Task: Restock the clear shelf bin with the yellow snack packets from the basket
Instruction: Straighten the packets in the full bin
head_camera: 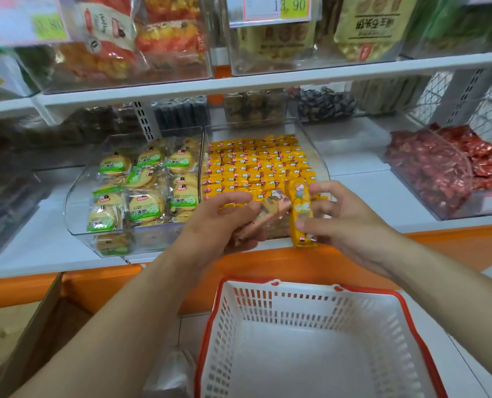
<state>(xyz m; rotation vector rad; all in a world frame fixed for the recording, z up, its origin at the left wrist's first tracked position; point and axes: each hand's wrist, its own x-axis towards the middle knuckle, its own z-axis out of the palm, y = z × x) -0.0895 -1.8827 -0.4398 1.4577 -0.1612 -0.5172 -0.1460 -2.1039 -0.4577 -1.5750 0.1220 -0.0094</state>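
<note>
Left hand grips packet stack. Right hand pinches one packet, upright, at bin front. Basket shows none left. Lay flat, align with rows, feed singly.

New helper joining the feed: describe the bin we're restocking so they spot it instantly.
On the lower white shelf above the basket, two clear bins sit side by side. Ours is the right bin, filled with small yellow packets; its neighbour holds green-labelled biscuits.
</note>
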